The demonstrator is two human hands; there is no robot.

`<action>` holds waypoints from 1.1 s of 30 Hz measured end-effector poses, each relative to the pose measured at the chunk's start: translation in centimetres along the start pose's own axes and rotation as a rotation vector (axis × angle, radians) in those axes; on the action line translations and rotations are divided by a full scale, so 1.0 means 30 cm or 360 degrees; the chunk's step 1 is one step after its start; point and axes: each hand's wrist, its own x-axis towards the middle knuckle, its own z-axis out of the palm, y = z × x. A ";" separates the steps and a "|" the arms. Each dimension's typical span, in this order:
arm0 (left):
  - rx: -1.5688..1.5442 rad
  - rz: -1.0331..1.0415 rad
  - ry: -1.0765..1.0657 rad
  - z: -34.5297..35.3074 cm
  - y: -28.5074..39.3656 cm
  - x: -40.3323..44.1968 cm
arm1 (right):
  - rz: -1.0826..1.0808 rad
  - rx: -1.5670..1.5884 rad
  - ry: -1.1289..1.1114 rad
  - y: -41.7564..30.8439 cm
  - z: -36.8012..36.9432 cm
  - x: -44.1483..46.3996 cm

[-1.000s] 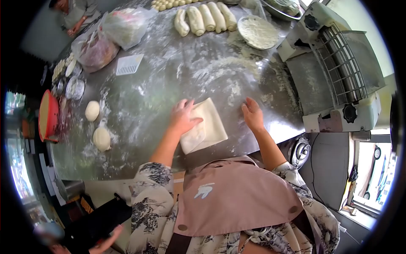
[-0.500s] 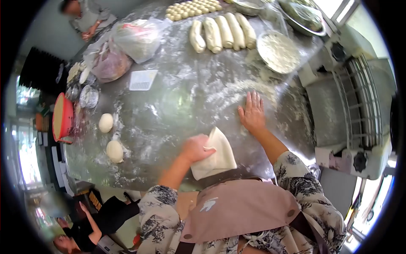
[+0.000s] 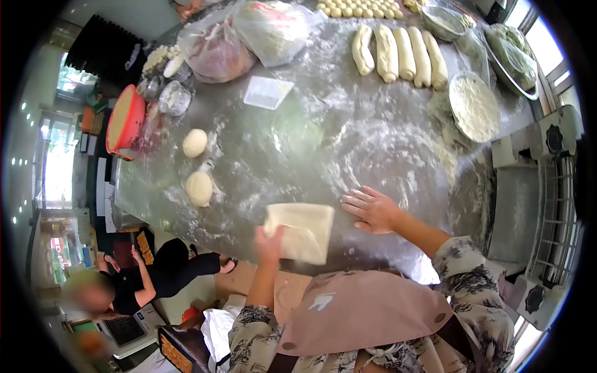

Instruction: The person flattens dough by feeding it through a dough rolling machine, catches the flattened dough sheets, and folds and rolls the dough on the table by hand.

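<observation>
A folded dough sheet (image 3: 306,231) was on the worktop (image 3: 249,171) between both hands.
The left hand (image 3: 269,245) was at the sheet's near left corner, too blurred to tell whether its grip pinched; just right of the sheet, the right hand (image 3: 372,210) was palm down, grip spread. Dough balls (image 3: 199,189) lay left of the sheet, dough rolls (image 3: 405,53) well beyond it.
</observation>
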 end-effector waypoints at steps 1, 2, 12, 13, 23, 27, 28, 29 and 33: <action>-0.0130 -0.0161 0.0133 -0.012 -0.008 0.001 | -0.0063 0.0031 -0.0044 -0.016 -0.012 -0.075; -0.0183 -0.0181 0.0170 -0.014 -0.016 0.005 | -0.0024 0.0092 -0.0130 -0.023 -0.029 -0.136; -0.0519 0.0473 -0.0375 0.368 0.284 0.008 | 0.1295 -0.0049 0.0866 -0.050 0.041 -0.390; -0.0730 0.0484 -0.0553 0.474 0.298 -0.010 | 0.1357 0.0021 0.1013 -0.059 0.052 -0.388; -0.0651 0.0639 -0.0696 0.481 0.448 -0.187 | 0.2418 0.1079 0.0859 0.036 -0.007 -0.316; -0.0231 0.1218 -0.0267 0.393 0.483 -0.234 | 0.2652 0.0808 0.0433 -0.018 -0.064 -0.218; -0.0126 0.1355 -0.0288 0.372 0.509 -0.245 | 0.2555 0.0919 0.0476 -0.021 -0.069 -0.220; -0.0020 0.1486 -0.0304 0.353 0.541 -0.253 | 0.2501 0.0858 0.0518 -0.032 -0.076 -0.218; 0.0275 0.1753 -0.0530 0.382 0.563 -0.229 | 0.2321 0.0484 0.0732 -0.079 -0.028 -0.189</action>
